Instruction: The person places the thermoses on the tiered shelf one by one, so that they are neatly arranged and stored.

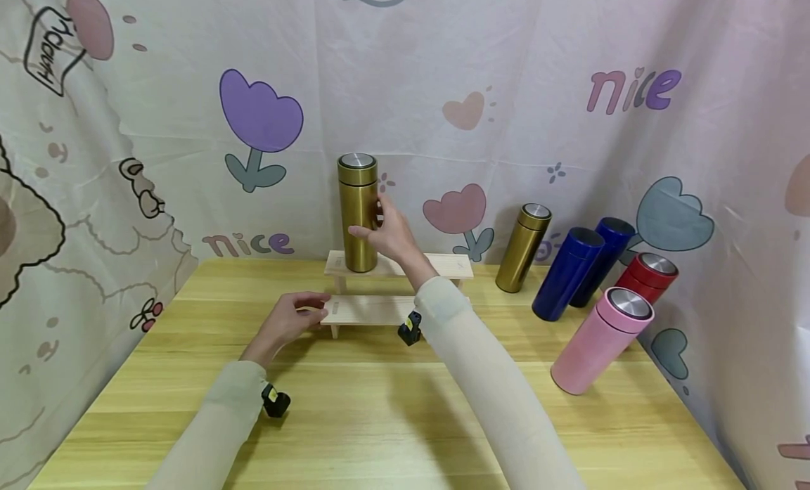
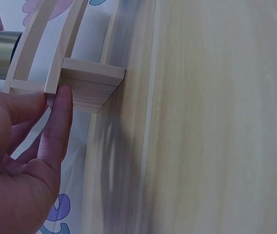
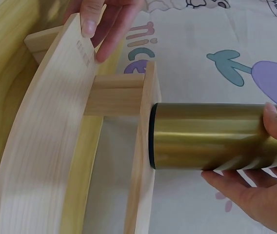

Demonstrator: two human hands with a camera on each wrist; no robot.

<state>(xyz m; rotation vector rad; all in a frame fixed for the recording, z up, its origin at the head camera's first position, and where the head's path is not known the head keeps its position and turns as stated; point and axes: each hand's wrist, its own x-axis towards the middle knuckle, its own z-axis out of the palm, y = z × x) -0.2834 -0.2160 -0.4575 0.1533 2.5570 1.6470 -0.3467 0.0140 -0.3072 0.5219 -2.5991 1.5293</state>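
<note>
A gold thermos (image 1: pixel 358 219) with a silver-topped lid stands upright on the back, higher step of a pale two-step wooden stand (image 1: pixel 370 311). My right hand (image 1: pixel 394 230) grips its body from the right, thumb across the front and fingers behind. In the right wrist view, the dark base of the thermos (image 3: pixel 207 136) meets the board. My left hand (image 1: pixel 292 323) pinches the left end of the lower step, thumb and fingers at its corner. The left wrist view shows those fingers (image 2: pixel 55 131) against the board's end, just above a leg of the stand (image 2: pixel 92 83).
On the table's right side stand another gold thermos (image 1: pixel 524 247), two blue bottles (image 1: pixel 568 273), a red thermos (image 1: pixel 647 279) and a pink thermos (image 1: pixel 601 341) in front of it. A printed curtain (image 1: pixel 392 82) hangs behind the wooden table (image 1: pixel 354 420).
</note>
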